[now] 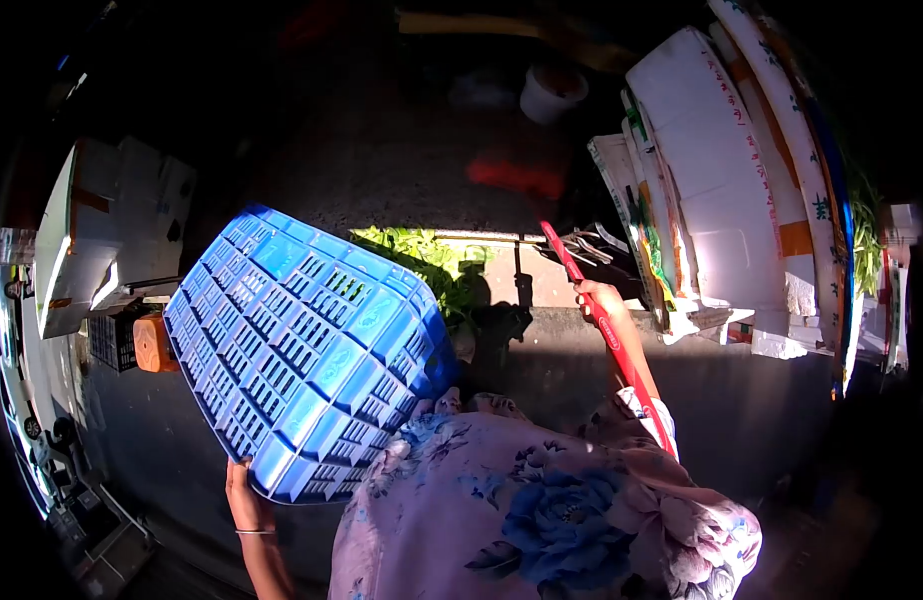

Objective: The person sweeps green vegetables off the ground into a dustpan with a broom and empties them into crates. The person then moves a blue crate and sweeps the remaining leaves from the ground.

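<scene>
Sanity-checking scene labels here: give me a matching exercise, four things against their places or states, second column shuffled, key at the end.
Things:
1. blue crate
2. red pole
3. leafy greens
4. white bucket

Places or states:
A. in the shade, near the top of the view
B. gripped by the right hand
C. partly sunlit, just past the blue crate
D. tilted, held at its edge by the left hand

Pairs: 1-D, 2-B, 3-C, 4-A
</scene>
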A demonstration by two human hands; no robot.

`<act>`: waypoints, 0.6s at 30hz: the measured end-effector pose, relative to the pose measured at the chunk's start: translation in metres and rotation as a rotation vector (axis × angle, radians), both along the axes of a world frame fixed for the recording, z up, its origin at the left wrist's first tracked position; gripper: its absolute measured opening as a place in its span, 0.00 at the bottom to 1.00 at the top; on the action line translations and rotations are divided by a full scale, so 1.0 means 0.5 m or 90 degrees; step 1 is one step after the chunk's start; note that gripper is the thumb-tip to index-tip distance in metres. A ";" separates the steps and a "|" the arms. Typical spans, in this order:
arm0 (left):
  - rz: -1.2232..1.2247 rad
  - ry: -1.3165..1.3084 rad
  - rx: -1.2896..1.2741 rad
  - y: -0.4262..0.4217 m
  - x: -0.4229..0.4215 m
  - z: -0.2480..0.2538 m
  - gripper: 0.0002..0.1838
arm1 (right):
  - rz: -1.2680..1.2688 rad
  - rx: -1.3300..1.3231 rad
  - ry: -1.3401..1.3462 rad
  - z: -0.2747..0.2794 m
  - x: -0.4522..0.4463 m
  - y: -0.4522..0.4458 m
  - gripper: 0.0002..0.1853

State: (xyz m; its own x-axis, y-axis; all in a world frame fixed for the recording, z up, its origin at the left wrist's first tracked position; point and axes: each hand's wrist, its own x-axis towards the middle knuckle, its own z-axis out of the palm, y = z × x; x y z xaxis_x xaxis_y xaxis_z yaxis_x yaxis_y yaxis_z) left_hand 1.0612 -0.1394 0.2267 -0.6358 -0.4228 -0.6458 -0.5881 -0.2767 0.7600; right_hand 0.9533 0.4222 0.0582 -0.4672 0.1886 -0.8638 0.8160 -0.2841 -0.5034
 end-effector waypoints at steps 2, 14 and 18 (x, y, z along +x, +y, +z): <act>-0.008 -0.021 0.021 -0.020 -0.008 0.031 0.18 | -0.076 -0.175 -0.043 -0.010 0.105 -0.013 0.05; -0.206 -0.025 0.025 -0.092 -0.126 -0.011 0.20 | -0.035 -0.020 0.092 0.194 0.349 -0.293 0.12; -0.193 -0.030 -0.015 -0.059 -0.092 0.042 0.18 | 0.002 0.036 0.104 0.185 0.262 -0.208 0.16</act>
State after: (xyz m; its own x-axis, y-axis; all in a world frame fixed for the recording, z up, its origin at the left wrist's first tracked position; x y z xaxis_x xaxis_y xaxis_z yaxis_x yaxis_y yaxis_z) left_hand 1.0152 -0.1687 0.2476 -0.7046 -0.2339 -0.6700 -0.6761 -0.0654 0.7339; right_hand 1.0845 0.3183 0.1509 -0.6009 0.2338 -0.7644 0.7229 -0.2491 -0.6445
